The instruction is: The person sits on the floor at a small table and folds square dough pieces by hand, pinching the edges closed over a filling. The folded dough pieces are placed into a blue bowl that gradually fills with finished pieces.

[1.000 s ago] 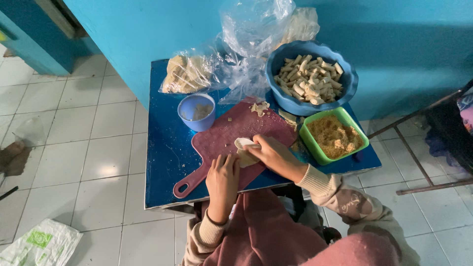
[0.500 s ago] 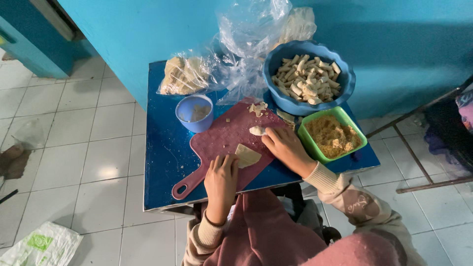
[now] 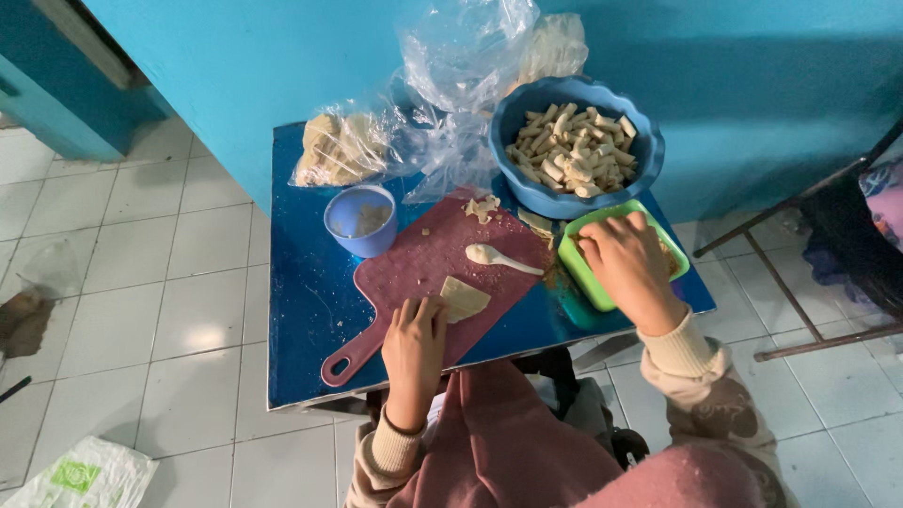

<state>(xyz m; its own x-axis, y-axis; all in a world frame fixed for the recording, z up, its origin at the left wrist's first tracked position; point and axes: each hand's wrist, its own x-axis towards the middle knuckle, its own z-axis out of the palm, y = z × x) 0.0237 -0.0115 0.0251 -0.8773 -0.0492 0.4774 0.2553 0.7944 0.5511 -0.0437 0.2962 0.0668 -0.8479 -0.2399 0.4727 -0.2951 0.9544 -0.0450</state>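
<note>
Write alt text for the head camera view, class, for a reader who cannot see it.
A person's left hand rests by a pale wrapper on a maroon cutting board, while the right hand reaches into a green tray. A blue bowl of rolled pieces stands behind.

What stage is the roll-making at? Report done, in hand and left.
Done: the blue bowl holds a heap of finished rolls. In hand: one wrapper lies flat on the maroon cutting board, with the left hand at its edge, while the right hand reaches into the green tray of filling. Left: this wrapper is unfilled, and the plastic bag holds more wrappers.
</note>
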